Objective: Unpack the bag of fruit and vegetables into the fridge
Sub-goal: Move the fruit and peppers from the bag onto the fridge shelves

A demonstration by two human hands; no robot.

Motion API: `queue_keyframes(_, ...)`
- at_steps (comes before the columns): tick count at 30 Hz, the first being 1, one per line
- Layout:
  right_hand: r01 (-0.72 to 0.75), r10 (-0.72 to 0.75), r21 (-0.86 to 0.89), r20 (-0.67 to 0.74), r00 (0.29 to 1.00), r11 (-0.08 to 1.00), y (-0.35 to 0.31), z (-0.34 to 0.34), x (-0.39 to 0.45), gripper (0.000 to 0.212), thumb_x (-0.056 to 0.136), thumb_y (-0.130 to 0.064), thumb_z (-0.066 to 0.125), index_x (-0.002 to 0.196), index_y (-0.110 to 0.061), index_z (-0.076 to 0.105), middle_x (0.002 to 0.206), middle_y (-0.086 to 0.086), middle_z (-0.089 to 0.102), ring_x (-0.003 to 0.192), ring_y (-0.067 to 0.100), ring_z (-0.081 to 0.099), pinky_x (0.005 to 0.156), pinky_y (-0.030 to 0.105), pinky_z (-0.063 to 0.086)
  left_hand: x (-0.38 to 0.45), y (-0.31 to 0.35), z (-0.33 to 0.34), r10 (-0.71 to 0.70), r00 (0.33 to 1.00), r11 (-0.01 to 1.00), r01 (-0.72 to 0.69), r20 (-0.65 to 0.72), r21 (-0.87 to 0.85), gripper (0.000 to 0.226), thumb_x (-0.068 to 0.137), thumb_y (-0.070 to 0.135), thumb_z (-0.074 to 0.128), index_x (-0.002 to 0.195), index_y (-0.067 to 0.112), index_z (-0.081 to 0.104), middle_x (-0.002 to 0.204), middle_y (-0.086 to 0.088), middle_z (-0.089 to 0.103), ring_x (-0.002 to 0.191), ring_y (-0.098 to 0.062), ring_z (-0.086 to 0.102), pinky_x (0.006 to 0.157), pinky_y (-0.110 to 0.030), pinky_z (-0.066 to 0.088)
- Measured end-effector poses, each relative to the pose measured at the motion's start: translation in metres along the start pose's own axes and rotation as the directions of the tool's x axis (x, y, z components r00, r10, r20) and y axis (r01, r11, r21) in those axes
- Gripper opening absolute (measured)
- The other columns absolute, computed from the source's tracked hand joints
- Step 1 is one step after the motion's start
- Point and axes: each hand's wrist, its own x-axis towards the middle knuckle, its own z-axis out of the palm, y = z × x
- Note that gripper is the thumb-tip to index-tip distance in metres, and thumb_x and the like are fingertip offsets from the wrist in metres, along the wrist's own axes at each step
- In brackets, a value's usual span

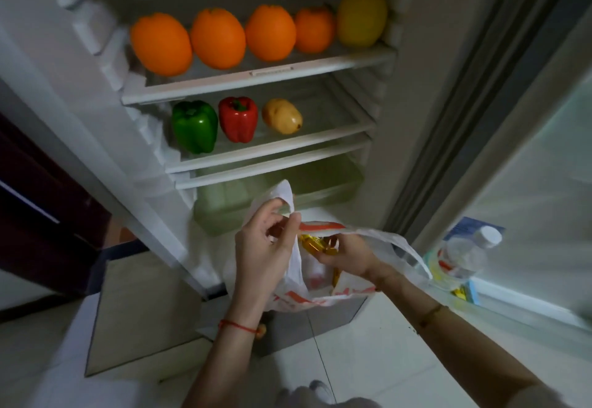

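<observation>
Head view, fridge [413, 93] open. My left hand [266, 247] pinches the near rim of the bag [296, 266] between thumb and curled fingers, holding the mouth open in front of the crisper drawer [256, 196]. My right hand [346, 255] reaches into the mouth from the right, fingers curled round a yellow item [315, 242] at the top of the bag; what it is cannot be told. The item lies directly under the right fingers, its long axis running roughly left to right across the opening, so I judge the right hand the one to lift it while the left only steadies the bag.

Upper shelf [262, 82]: four oranges [217, 39] in a row, a yellow fruit [362, 18] at the right end. Middle shelf: green pepper [193, 125], red pepper [238, 117], potato [282, 116], with bare shelf to the right of the potato. A bottle [467, 250] stands in the door rack. The destination lies up and away from the hands.
</observation>
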Motion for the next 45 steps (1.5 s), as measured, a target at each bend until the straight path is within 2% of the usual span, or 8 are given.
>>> queue_keyframes(3, 0.044, -0.027, 0.100, -0.157, 0.987, 0.994, -0.022, -0.023, -0.026, 0.023, 0.076, -0.033, 0.077, 0.092, -0.021, 0.065, 0.082, -0.010, 0.064, 0.070, 0.005, 0.057, 0.064, 0.018, 0.047, 0.001, 0.003, 0.007, 0.009, 0.999, 1.000, -0.008, 0.047, -0.016, 0.020, 0.087, 0.024, 0.069, 0.103, 0.027, 0.059, 0.081, 0.003, 0.073, 0.075, -0.005, 0.068, 0.065, -0.010, 0.047)
queue_keyframes(8, 0.008, 0.085, 0.293, -0.305, 0.949, 0.956, -0.037, -0.059, -0.080, 0.029, 0.066, -0.041, 0.071, 0.087, -0.022, 0.066, 0.076, 0.002, 0.069, 0.064, 0.018, 0.062, 0.067, 0.035, 0.053, -0.001, 0.006, 0.021, 0.061, 0.994, 0.998, -0.060, 0.088, -0.021, 0.016, 0.088, 0.022, 0.068, 0.101, 0.024, 0.059, 0.084, 0.001, 0.074, 0.077, -0.006, 0.069, 0.067, -0.012, 0.049)
queue_keyframes(12, 0.035, 0.186, 0.459, -0.426, 0.885, 0.888, -0.023, -0.084, -0.120, 0.022, 0.077, -0.021, 0.077, 0.092, -0.011, 0.064, 0.071, 0.008, 0.071, 0.057, 0.022, 0.064, 0.063, 0.039, 0.054, -0.002, 0.008, 0.033, 0.082, 0.990, 0.996, -0.085, 0.111, 0.023, 0.016, 0.088, 0.022, 0.068, 0.101, 0.026, 0.059, 0.084, 0.001, 0.073, 0.073, -0.002, 0.067, 0.066, -0.013, 0.051)
queue_keyframes(21, -0.039, 0.440, 0.503, -0.712, 0.547, 0.864, 0.022, -0.114, -0.189, 0.017, 0.084, -0.018, 0.073, 0.088, -0.005, 0.062, 0.064, 0.016, 0.068, 0.054, 0.020, 0.064, 0.061, 0.033, 0.053, -0.011, 0.017, 0.061, 0.139, 0.976, 0.988, -0.147, 0.167, 0.037, 0.018, 0.088, 0.023, 0.067, 0.101, 0.027, 0.055, 0.078, 0.004, 0.073, 0.078, -0.010, 0.071, 0.080, -0.029, 0.054)
queue_keyframes(26, -0.299, 0.555, 0.468, -0.724, 0.410, 0.832, 0.069, -0.117, -0.202, 0.023, 0.079, -0.029, 0.074, 0.084, -0.010, 0.061, 0.061, 0.005, 0.070, 0.061, 0.019, 0.065, 0.058, 0.026, 0.047, -0.016, 0.022, 0.069, 0.160, 0.972, 0.984, -0.172, 0.174, 0.056, 0.020, 0.087, 0.020, 0.068, 0.103, 0.024, 0.056, 0.081, 0.007, 0.071, 0.080, -0.010, 0.070, 0.078, -0.032, 0.058)
queue_keyframes(29, -0.428, 0.629, 0.469, -0.657, 0.416, 0.773, 0.099, -0.114, -0.193, 0.028, 0.078, -0.032, 0.072, 0.085, -0.008, 0.061, 0.061, 0.002, 0.071, 0.066, 0.018, 0.068, 0.064, 0.030, 0.050, -0.019, 0.022, 0.072, 0.150, 0.971, 0.984, -0.165, 0.184, 0.067, 0.021, 0.087, 0.019, 0.068, 0.104, 0.023, 0.056, 0.081, 0.017, 0.066, 0.080, -0.009, 0.070, 0.077, -0.031, 0.058)
queue_keyframes(38, -0.731, 0.729, 0.204, -0.436, 0.528, 0.651, 0.143, -0.102, -0.155, 0.037, 0.076, -0.034, 0.075, 0.093, -0.004, 0.064, 0.095, 0.018, 0.068, 0.090, 0.034, 0.063, 0.072, 0.036, 0.049, -0.017, 0.022, 0.071, 0.128, 0.977, 0.987, -0.142, 0.168, 0.070, 0.021, 0.088, 0.019, 0.067, 0.104, 0.024, 0.055, 0.087, 0.002, 0.073, 0.078, -0.004, 0.071, 0.073, -0.017, 0.054)
queue_keyframes(45, -0.788, 0.750, 0.062, -0.361, 0.554, 0.612, 0.146, -0.107, -0.154, 0.043, 0.077, -0.043, 0.075, 0.090, -0.002, 0.070, 0.091, 0.017, 0.070, 0.086, 0.031, 0.066, 0.074, 0.037, 0.052, -0.015, 0.018, 0.069, 0.130, 0.979, 0.988, -0.140, 0.154, 0.059, 0.022, 0.088, 0.021, 0.067, 0.105, 0.027, 0.055, 0.087, 0.001, 0.074, 0.083, -0.008, 0.072, 0.079, -0.030, 0.058)
